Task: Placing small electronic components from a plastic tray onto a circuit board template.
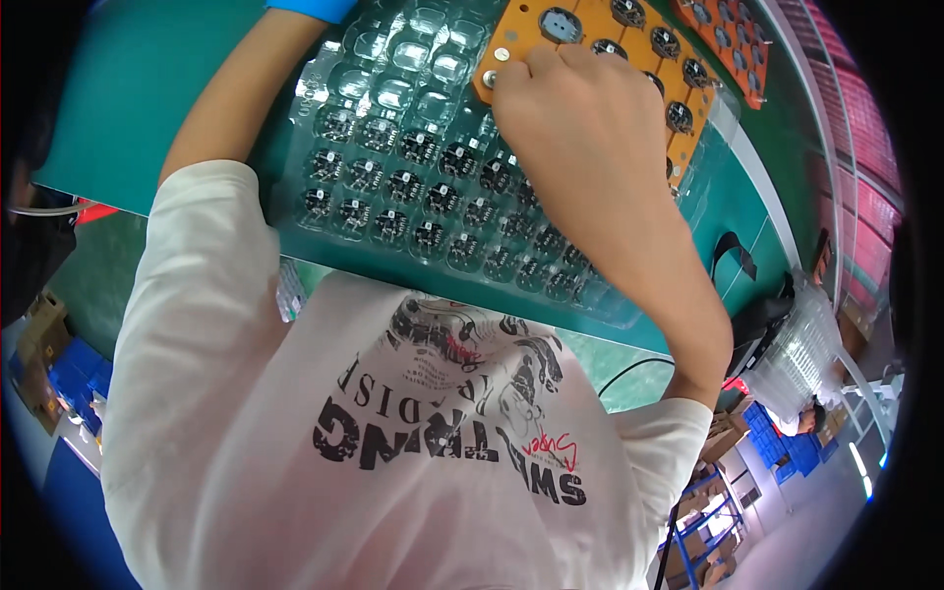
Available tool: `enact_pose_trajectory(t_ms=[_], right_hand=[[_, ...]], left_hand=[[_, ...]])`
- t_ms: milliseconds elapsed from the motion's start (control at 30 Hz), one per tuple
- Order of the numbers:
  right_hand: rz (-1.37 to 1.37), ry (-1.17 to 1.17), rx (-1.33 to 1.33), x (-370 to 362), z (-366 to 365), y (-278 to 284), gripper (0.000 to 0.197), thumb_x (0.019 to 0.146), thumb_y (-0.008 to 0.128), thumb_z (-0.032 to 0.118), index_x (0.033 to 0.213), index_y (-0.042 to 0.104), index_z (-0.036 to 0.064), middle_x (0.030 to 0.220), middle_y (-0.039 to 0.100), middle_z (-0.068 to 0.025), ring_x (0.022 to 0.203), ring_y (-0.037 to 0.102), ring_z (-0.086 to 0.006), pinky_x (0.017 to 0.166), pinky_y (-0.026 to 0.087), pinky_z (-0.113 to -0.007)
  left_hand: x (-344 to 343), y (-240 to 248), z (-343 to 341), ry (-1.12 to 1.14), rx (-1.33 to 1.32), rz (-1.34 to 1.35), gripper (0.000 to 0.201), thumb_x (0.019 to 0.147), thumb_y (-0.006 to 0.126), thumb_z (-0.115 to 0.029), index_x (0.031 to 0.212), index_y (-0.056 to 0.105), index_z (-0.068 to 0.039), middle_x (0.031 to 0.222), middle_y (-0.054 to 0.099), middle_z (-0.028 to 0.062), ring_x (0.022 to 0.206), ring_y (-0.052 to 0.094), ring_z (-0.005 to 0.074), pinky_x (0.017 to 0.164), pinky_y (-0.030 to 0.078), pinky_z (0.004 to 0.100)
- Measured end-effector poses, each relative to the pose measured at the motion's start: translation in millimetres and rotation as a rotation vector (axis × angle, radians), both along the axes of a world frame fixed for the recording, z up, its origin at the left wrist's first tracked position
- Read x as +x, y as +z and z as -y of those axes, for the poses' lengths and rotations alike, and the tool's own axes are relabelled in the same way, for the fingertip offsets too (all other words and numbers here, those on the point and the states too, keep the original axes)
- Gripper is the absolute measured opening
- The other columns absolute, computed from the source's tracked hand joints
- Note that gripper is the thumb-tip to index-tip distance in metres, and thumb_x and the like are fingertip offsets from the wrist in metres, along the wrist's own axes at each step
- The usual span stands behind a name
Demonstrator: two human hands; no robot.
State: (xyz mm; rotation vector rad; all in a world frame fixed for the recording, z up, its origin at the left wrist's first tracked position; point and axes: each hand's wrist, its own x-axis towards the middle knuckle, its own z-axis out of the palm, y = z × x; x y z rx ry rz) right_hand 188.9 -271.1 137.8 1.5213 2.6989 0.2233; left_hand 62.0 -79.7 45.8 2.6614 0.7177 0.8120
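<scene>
Transparent plastic tray (pixel 391 92) with black circuit pieces (pixel 403 185) seated in its near rows.
Over the tray's far-right part lies an orange plate (pixel 523 31) holding round pieces (pixel 665 41); there the right hand (pixel 585 123) curls its fingers, any grasp hidden. The left hand is out of view, its fingers' state untellable.

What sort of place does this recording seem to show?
Probably an electronics assembly workshop: a clear plastic tray holding rows of small black circuit-like parts, a flat orange plate bearing round components, and brown cardboard boxes in the background.
</scene>
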Motion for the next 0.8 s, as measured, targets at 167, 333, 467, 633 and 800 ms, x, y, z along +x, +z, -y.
enact_pose_trajectory(t_ms=[167, 333, 467, 633, 800], right_hand=[[-0.030, -0.013, 0.025, 1, 5, -4, 0.015, 0.060, 0.069, -0.001, 0.071, 0.063, 0.0045, 0.074, 0.063, -0.0073, 0.076, 0.067, -0.0240, 0.061, 0.054, -0.036], [-0.067, -0.040, 0.110, 6, 4, -6, 0.011, 0.068, 0.072, 0.002, 0.074, 0.063, 0.0017, 0.077, 0.063, -0.0072, 0.082, 0.066, -0.0229, 0.064, 0.054, -0.036], [-0.191, -0.240, -0.346, 16, 6, 15, 0.028, 0.082, 0.067, 0.023, 0.099, 0.066, 0.0001, 0.098, 0.065, -0.0180, 0.104, 0.060, -0.0363, 0.091, 0.048, -0.049], [-0.526, -0.051, 0.043, 59, 31, 35, 0.018, 0.080, 0.078, 0.014, 0.083, 0.067, -0.0001, 0.082, 0.066, -0.0110, 0.068, 0.063, -0.0243, 0.057, 0.047, -0.037], [-0.392, -0.290, -0.407, 94, 82, 50, 0.015, 0.080, 0.077, 0.012, 0.082, 0.066, 0.0017, 0.071, 0.063, -0.0116, 0.063, 0.061, -0.0281, 0.055, 0.045, -0.038]], left_hand=[[1, 5, 1, -0.004, 0.004, -0.006, 0.026, 0.089, 0.059, -0.022, 0.103, 0.066, 0.000, 0.102, 0.068, 0.0189, 0.100, 0.063, 0.0364, 0.089, 0.047, 0.0439], [2, 5, -1, -0.011, 0.016, -0.009, 0.027, 0.089, 0.059, -0.021, 0.103, 0.066, 0.001, 0.103, 0.068, 0.0195, 0.100, 0.063, 0.0367, 0.089, 0.048, 0.0443], [5, 6, 0, -0.016, 0.026, -0.004, 0.025, 0.088, 0.059, -0.020, 0.101, 0.066, 0.001, 0.101, 0.068, 0.0201, 0.098, 0.063, 0.0373, 0.087, 0.048, 0.0447], [1, 15, 8, -0.029, -0.009, 0.008, 0.024, 0.088, 0.060, -0.018, 0.101, 0.066, 0.002, 0.100, 0.068, 0.0208, 0.096, 0.064, 0.0379, 0.086, 0.049, 0.0445], [1, 20, 8, -0.024, -0.019, 0.004, 0.024, 0.088, 0.061, -0.016, 0.103, 0.065, 0.002, 0.099, 0.068, 0.0210, 0.093, 0.065, 0.0381, 0.084, 0.051, 0.0434]])
